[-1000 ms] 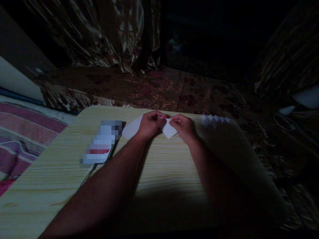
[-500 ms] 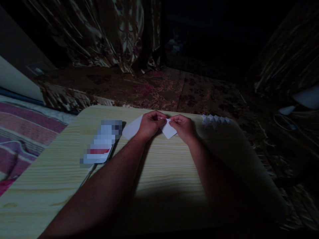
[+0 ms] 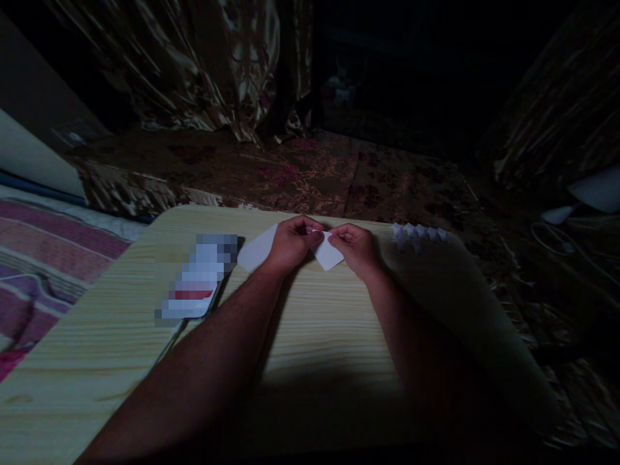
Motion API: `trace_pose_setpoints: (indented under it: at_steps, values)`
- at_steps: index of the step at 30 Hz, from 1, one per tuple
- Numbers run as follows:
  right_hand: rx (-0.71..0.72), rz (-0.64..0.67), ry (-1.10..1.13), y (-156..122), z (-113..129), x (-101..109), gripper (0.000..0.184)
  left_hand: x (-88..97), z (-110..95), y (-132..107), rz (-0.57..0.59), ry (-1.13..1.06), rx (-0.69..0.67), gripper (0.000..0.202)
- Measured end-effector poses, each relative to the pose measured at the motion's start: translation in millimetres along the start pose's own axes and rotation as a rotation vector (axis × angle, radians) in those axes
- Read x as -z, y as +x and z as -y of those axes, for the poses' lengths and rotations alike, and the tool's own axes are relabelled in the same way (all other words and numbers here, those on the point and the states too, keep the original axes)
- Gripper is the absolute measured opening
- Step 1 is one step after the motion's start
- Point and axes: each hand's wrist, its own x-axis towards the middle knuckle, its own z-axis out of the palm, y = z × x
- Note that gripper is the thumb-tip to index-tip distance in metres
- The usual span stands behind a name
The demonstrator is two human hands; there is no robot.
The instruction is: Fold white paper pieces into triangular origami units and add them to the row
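Note:
Between my two hands is a small white sheet of paper [image 3: 327,253], its lower corner pointing toward me. My left hand [image 3: 294,244] pinches its upper left edge with thumb and fingertips. On the opposite side my right hand [image 3: 357,247] grips the upper right edge in the same way. The fingertips of both hands nearly meet at the top of the paper. Another white sheet [image 3: 259,249] lies on the table, partly hidden under my left hand and wrist.
A phone-like device [image 3: 199,278], its screen blurred out, lies left of my left forearm with a cable. Several small white folded paper stars [image 3: 416,234] stand in rows at the far right of the wooden table [image 3: 320,323]. A striped bed cover [image 3: 58,252] is at left.

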Motion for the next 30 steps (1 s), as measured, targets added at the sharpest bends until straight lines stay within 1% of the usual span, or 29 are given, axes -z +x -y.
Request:
trace_pose_setpoints:
  at_steps: [6,10,18,23,30]
  values:
    - [0.005,-0.009,-0.074,0.1,-1.0,-0.7,0.018,-0.1,1.1,-0.2,0.016,0.05,-0.031,0.018]
    - [0.004,-0.021,-0.081,1.3,-3.9,-0.7,0.016,-0.5,0.7,-0.5,0.028,0.077,-0.048,0.017]
    - [0.026,-0.025,-0.086,1.9,-4.5,0.3,0.013,-0.7,0.5,-1.1,0.051,0.071,-0.05,0.018]
    - [0.033,-0.028,-0.092,2.2,-4.2,0.2,0.013,-1.8,-0.6,-1.6,0.053,0.051,-0.064,0.017]
    - [0.024,-0.017,-0.064,2.7,-7.2,1.9,0.011,-1.6,-0.5,-1.6,0.04,0.037,-0.042,0.017]
